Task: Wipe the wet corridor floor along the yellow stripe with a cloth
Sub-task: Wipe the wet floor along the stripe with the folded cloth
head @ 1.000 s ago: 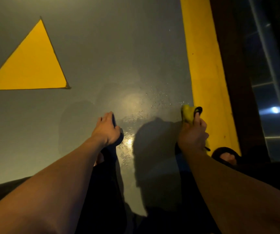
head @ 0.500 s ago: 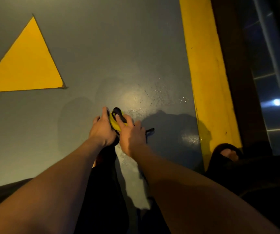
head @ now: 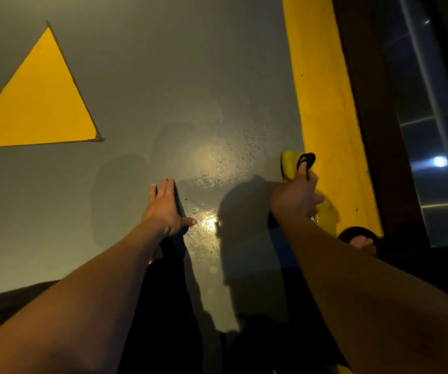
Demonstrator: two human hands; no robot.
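Note:
A yellow cloth (head: 288, 164) with a black loop sticks out beyond my right hand (head: 295, 194), which holds it pressed to the grey floor right at the left edge of the yellow stripe (head: 322, 103). Wet droplets and a shiny patch (head: 217, 168) cover the floor between my hands. My left hand (head: 166, 209) lies flat on the floor with straight fingers, left of the wet patch.
A yellow triangle (head: 42, 101) is painted on the floor at the left. Right of the stripe runs a dark brown frame (head: 371, 103) with glass. My sandalled foot (head: 360, 240) sits at the stripe's near end; my dark-clothed knee is between my arms.
My right hand has swept the cloth rightward from beside my left hand back to the stripe's edge. My left hand stayed planted on the floor.

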